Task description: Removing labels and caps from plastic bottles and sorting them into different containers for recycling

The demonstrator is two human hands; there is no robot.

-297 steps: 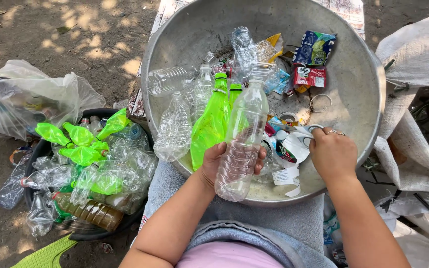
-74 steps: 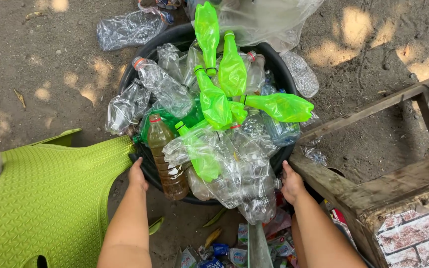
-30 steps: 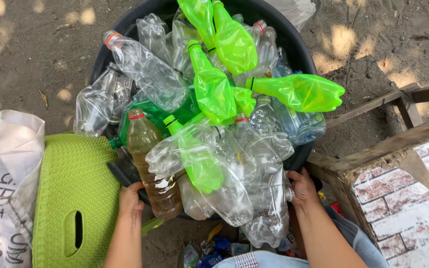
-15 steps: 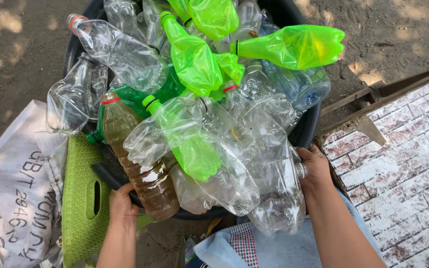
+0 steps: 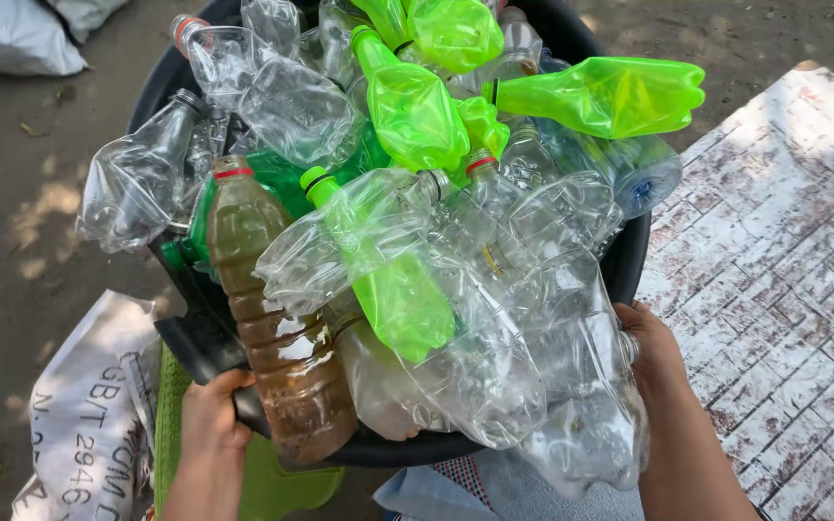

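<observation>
A black round tub (image 5: pixel 195 318) fills most of the view, heaped with several crushed plastic bottles. Clear bottles (image 5: pixel 494 318) lie mixed with bright green bottles (image 5: pixel 407 106), and one brown-tinted bottle (image 5: pixel 277 338) with a red ring leans near the front rim. My left hand (image 5: pixel 209 420) grips the tub's near left rim beside the brown bottle. My right hand (image 5: pixel 651 347) grips the right rim, with clear bottles spilling over the edge next to it.
A surface with a white brick pattern (image 5: pixel 784 270) lies to the right. A white printed sack (image 5: pixel 89 415) and a lime green plastic stool (image 5: pixel 272 482) sit lower left. Sandy ground (image 5: pixel 21 193) lies at left, another white bag (image 5: pixel 12 34) at top left.
The tub of bottles has come up and closer to me, held by both hands on its rim. The view has swung so the brick-patterned surface now lies at right; the stool is mostly hidden.
</observation>
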